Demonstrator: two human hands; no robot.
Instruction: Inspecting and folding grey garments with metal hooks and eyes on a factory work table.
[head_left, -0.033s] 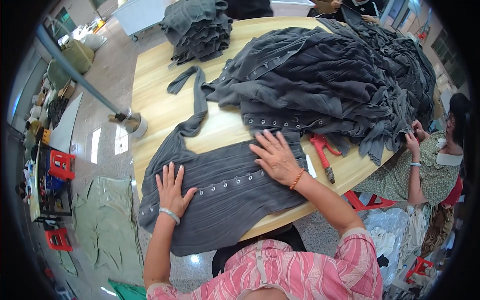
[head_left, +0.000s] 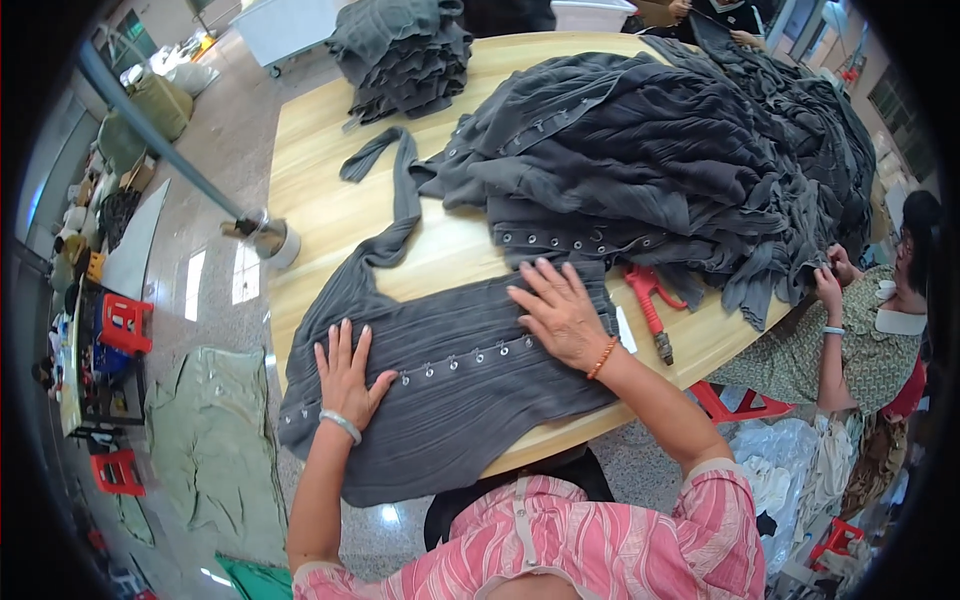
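A dark grey ribbed garment (head_left: 450, 420) lies spread on the near part of the wooden table, its row of metal fasteners running along the middle. My left hand (head_left: 346, 370) rests flat on its left part, fingers spread, just beside the fasteners. Across from it, my right hand (head_left: 566, 318) presses flat on the upper right part, fingers also apart. A long sleeve (head_left: 395, 225) trails from the garment toward the back. Both palms cover bits of the cloth, and neither hand grips anything.
Beyond my right hand rises a big heap of dark grey garments (head_left: 640, 150). A red spray gun (head_left: 650, 312) lies beside it. Farther back stands a folded stack (head_left: 400, 60). At the right, a co-worker (head_left: 870, 320) handles cloth; another person sits at the far edge. A pole (head_left: 165, 140) stands left of the table.
The whole view has shifted very slightly. Both hands stay flat on the garment in the same places.
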